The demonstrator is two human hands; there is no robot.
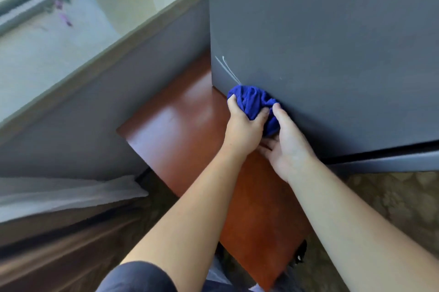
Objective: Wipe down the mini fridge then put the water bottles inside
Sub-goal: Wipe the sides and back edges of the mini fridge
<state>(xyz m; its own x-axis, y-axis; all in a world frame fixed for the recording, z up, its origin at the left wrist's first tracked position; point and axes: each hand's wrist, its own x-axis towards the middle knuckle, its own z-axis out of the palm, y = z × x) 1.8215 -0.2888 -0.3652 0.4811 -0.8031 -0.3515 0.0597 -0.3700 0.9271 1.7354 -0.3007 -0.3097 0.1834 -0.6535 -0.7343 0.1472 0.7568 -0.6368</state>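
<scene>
- Your left hand (244,128) and right hand (288,149) both grip the cloth (254,101), bunched low on the fridge (332,42).
- Flatten it, then scrub the white streak (228,69) just above.

Grey mini fridge (332,42), upright on reddish stand, bunched blue cloth (254,101) against side

The left forearm (190,208) and right forearm (344,208) are bare and smooth, the left crossing over the red-brown bench (180,120). At the bench's far end, the left hand (242,130) and right hand (287,147) are also bare. Dark navy clothing (137,277) shows left of the bench's near end.
</scene>
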